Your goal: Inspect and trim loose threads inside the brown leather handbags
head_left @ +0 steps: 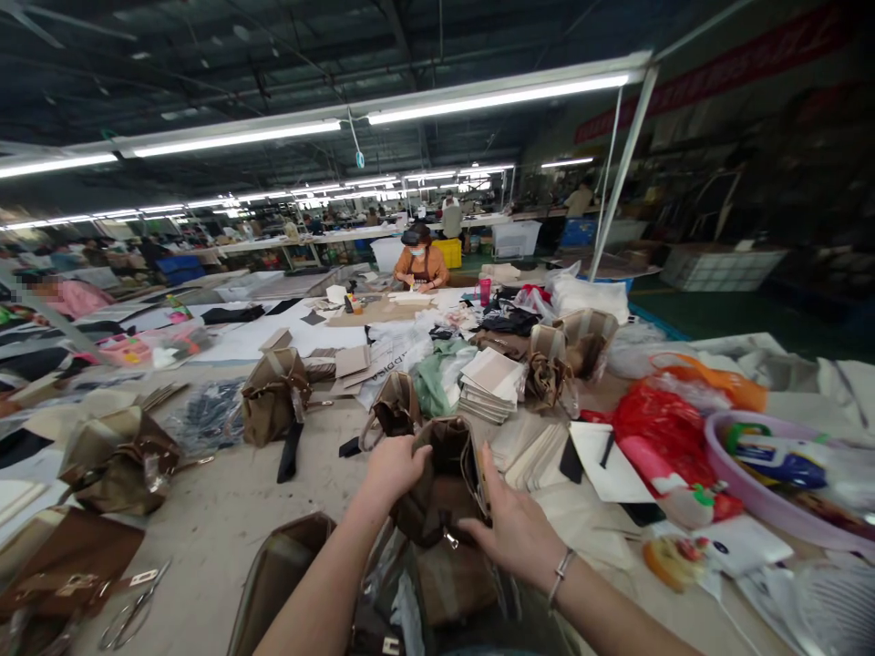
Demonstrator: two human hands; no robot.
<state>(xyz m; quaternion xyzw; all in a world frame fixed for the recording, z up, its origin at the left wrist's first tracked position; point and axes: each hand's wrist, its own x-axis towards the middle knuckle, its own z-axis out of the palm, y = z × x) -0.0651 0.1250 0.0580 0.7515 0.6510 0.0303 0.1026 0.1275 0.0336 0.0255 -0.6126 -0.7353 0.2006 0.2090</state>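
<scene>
An unfinished brown handbag (437,510) stands with its mouth open in front of me, a small metal clasp on its near side. My left hand (396,469) grips its left rim, fingers curled over the edge and partly hidden. On the opposite side, my right hand (518,528) holds the bag's wall between thumb and fingers. Another open brown bag (283,569) sits by my left forearm. Just beyond the held bag is a smaller-looking open bag (398,404). A flat brown piece (457,583) shows below the held bag.
Scissors (135,610) lie at lower left near several brown bags (123,460). Stacked pale panels (488,383) stand beyond my hands. At right are a red plastic bag (660,419) and a purple basin (725,456). Across the table sits a masked person (422,264).
</scene>
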